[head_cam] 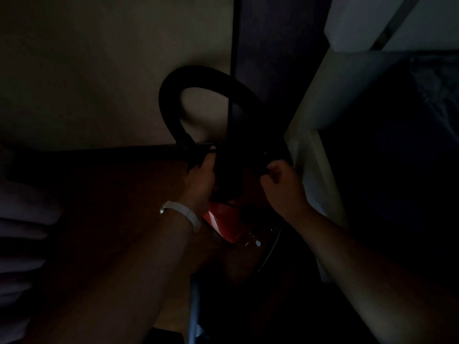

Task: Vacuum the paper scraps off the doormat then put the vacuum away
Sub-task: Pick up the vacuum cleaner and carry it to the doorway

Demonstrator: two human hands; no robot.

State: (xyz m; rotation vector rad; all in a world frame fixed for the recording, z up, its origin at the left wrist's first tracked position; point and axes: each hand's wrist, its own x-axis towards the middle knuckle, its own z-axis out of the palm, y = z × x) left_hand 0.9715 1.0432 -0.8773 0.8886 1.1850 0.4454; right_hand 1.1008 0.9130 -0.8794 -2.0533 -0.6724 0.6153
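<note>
The scene is very dark, so judge your progress with caution. Neither the doormat nor any paper scraps are in view, so nothing here shows whether the vacuuming is finished.

What you can see is the vacuum (221, 224), its red body low between your forearms, standing on the wooden floor (111, 194) close to the wall (99, 70) and just beside a pale upright frame (310, 100) on your right. Its black ribbed hose (169, 108) arches up in a loop in front of the wall and comes back down to your hands.

Your left grip (200, 180), with a white wristband (181, 213) behind it, is curled round the lower end of the hose. Your right grip (283, 184) has its fingers bent against the dark top of the machine, but it is too dark to tell whether it is grasping anything there.

With the machine tucked into this corner and the hose gathered in a loop, this looks like the storage end of the task: either you are taking the vacuum out or you are putting it away. The picture cannot settle which. If the mat is done, what is left is settling the hose and letting go.
</note>
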